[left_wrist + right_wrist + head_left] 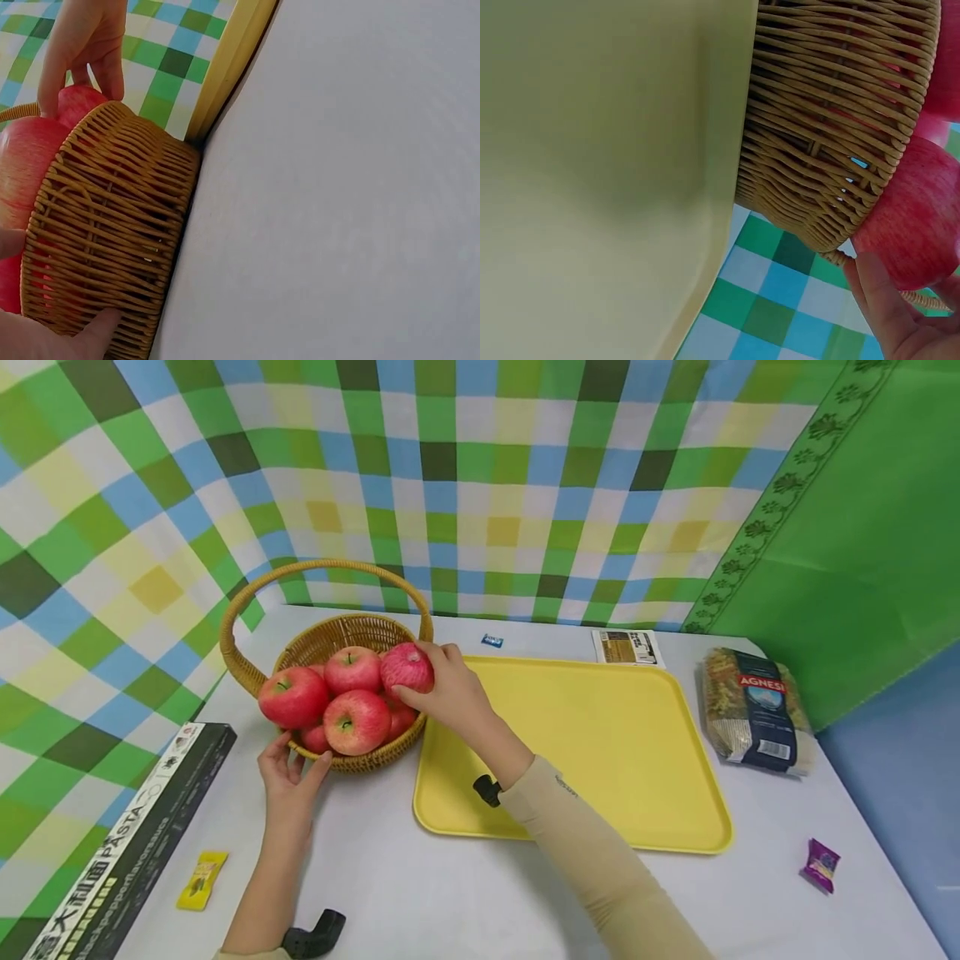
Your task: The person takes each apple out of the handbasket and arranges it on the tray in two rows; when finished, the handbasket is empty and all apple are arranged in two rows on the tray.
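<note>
A wicker basket (352,631) with a tall arched handle stands on the white table, heaped with red apples (357,722). My right hand (452,693) holds a darker red apple (407,667) at the basket's right side, fingers and thumb on its skin. In the right wrist view this apple (915,214) sits at the basket's rim. Low on the basket's front left, my left hand (287,789) grips the rim. The left wrist view has its thumb (101,330) against the woven outer wall and a fingertip (11,244) over the rim by an apple.
A yellow tray (585,743) lies right of the basket, close against it. Farther right are an AGNESI pasta bag (757,710) and a purple wrapped sweet (821,865). A long pasta box (142,835) and a yellow packet (202,881) lie left. A small blue packet (492,641) and a card (627,647) lie behind.
</note>
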